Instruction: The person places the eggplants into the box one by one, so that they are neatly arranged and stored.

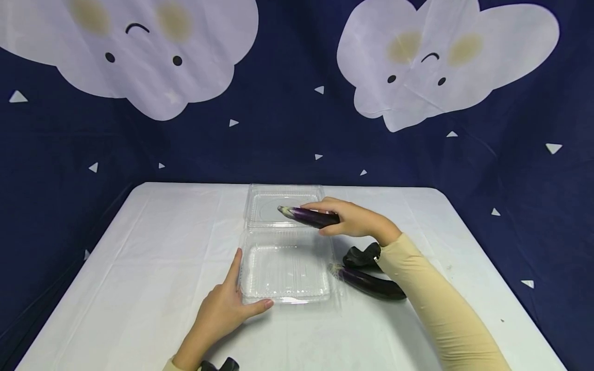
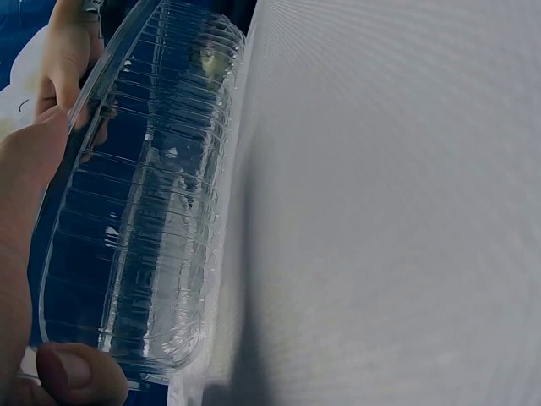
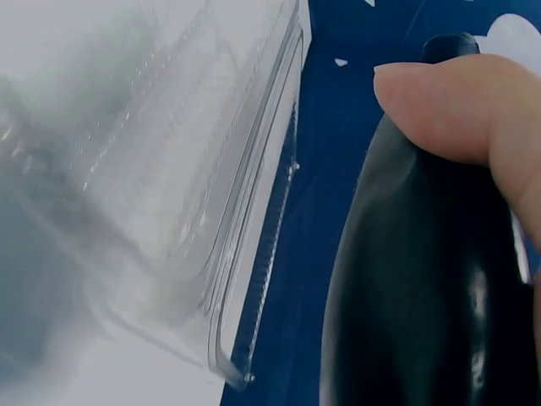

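Note:
A clear plastic clamshell container lies unfolded on the table, its lid toward the back. My left hand holds the near left corner of its base, thumb along the front rim and forefinger up the left side. The container's ribbed wall fills much of the left wrist view. Above the lid, my right hand grips an eggplant, its pale stem end pointing left. In the right wrist view the thumb presses on the dark eggplant. A second eggplant lies right of the base.
A white cloth covers the table. Dark blue fabric with clouds and small triangles hangs behind it. A black wrist camera sits under the right wrist, just above the second eggplant.

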Tool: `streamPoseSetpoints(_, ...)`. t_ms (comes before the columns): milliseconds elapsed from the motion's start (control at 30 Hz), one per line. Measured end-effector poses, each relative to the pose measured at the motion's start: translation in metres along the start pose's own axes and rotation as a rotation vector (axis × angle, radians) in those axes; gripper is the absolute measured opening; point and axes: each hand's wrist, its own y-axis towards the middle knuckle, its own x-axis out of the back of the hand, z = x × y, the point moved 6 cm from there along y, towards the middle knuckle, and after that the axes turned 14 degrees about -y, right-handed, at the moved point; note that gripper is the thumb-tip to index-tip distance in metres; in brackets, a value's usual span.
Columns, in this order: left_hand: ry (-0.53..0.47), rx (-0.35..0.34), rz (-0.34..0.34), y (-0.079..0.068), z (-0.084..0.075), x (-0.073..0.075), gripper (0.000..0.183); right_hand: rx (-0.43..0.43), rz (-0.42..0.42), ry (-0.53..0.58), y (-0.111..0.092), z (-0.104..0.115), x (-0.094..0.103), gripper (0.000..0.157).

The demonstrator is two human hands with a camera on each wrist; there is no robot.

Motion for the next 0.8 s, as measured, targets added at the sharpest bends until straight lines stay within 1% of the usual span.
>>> streamPoseSetpoints(233, 0.000, -0.003, -0.002, 0.001, 0.000, 0.000, 0.135, 0.009, 0.025, -0.060, 0.008, 0.007, -0.005, 0.069)
streamPoseSetpoints(800, 0.004, 0.002, -0.001, 0.002, 0.002, -0.002, 0.135, 0.013, 0.098, -0.070, 0.022, 0.016, -0.024, 0.072)
